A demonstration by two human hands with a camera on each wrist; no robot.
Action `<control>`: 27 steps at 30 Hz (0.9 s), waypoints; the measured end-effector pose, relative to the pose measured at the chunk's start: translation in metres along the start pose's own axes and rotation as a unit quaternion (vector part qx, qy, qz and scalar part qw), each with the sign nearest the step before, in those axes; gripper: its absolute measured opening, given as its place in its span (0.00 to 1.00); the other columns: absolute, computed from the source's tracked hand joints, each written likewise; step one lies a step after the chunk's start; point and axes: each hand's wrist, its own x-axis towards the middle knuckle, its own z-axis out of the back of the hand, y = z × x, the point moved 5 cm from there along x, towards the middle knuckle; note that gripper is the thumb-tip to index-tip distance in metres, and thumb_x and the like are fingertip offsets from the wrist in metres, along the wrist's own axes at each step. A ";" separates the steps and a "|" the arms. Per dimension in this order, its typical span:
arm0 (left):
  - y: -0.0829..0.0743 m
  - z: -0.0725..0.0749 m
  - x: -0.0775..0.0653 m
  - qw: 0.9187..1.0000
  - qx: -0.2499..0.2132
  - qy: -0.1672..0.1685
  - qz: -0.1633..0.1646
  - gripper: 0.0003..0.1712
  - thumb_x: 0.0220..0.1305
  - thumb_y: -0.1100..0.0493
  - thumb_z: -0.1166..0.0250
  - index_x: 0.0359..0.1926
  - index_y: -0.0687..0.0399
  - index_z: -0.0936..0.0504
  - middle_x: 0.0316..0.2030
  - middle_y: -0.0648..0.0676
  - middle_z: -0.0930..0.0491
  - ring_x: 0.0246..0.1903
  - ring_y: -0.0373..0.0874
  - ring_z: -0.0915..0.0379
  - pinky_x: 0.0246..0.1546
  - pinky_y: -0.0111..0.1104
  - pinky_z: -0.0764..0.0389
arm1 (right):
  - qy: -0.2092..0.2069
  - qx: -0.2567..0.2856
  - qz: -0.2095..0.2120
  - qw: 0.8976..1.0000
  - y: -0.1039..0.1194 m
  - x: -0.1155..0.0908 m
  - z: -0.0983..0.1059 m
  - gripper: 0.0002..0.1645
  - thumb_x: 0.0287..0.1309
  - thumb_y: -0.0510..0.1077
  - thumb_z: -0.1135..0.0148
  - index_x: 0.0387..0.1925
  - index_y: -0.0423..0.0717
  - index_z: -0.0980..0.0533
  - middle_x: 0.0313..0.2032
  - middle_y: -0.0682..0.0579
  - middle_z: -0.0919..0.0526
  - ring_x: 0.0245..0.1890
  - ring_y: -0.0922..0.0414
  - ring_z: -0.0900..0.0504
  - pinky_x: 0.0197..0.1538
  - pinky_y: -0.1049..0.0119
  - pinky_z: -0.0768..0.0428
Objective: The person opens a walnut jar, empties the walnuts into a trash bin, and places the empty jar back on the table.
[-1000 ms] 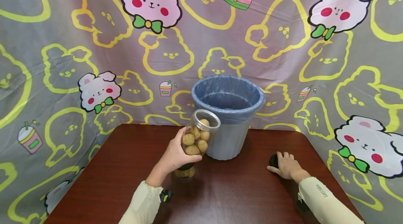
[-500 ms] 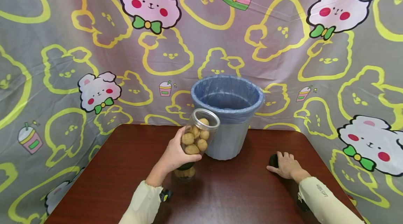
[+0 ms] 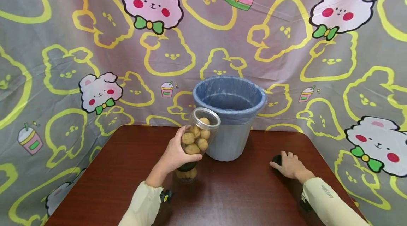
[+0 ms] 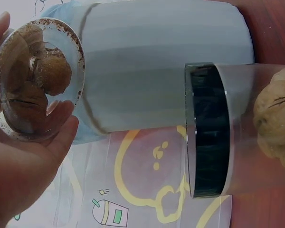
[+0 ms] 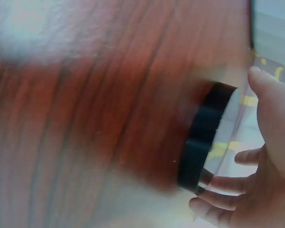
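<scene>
My left hand (image 3: 176, 153) grips a clear jar of walnuts (image 3: 195, 141) around its side. The jar has no lid on its mouth and leans toward the right. In the left wrist view its round clear base (image 4: 69, 52) shows, with walnuts behind it. Below stands a second clear jar with walnuts (image 3: 187, 175), topped by a black lid (image 4: 210, 130). Toward the table's right side, my right hand (image 3: 290, 166) is at a loose black lid (image 3: 277, 160). In the right wrist view the fingers reach the lid's (image 5: 206, 135) lower edge, and the thumb stands apart from it.
A grey bin (image 3: 227, 144) lined with a blue bag (image 3: 230, 111) stands at the back of the dark brown table (image 3: 133, 176), just behind the tilted jar. A cartoon-printed cloth (image 3: 222, 39) hangs behind and at both sides.
The tilted jar and left hand have shifted slightly left and up. My right thumb now lies across the front of the loose lid, which has hardly moved.
</scene>
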 end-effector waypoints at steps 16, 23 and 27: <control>-0.013 0.018 0.008 1.000 0.012 0.008 -0.006 0.58 0.34 0.55 0.18 0.67 0.49 0.41 0.56 0.53 0.29 0.52 0.46 0.30 0.50 0.43 0.27 | -0.126 0.092 0.065 0.986 0.041 0.007 0.060 0.26 0.65 0.45 0.48 0.56 0.29 0.33 0.51 0.31 0.28 0.48 0.36 0.27 0.46 0.42 0.29; -0.020 0.028 0.014 1.000 0.014 0.010 -0.010 0.56 0.36 0.52 0.19 0.66 0.47 0.41 0.53 0.52 0.28 0.50 0.46 0.30 0.49 0.44 0.27 | -0.154 0.138 0.085 0.975 0.060 0.004 0.087 0.24 0.68 0.45 0.51 0.58 0.33 0.32 0.51 0.34 0.25 0.48 0.38 0.25 0.47 0.44 0.28; -0.022 0.033 0.018 1.000 0.025 0.011 -0.004 0.56 0.36 0.51 0.19 0.66 0.47 0.41 0.53 0.52 0.28 0.50 0.46 0.29 0.48 0.43 0.26 | -0.146 0.165 0.071 0.973 0.066 0.002 0.101 0.28 0.71 0.51 0.57 0.61 0.36 0.35 0.54 0.35 0.26 0.47 0.41 0.24 0.44 0.46 0.27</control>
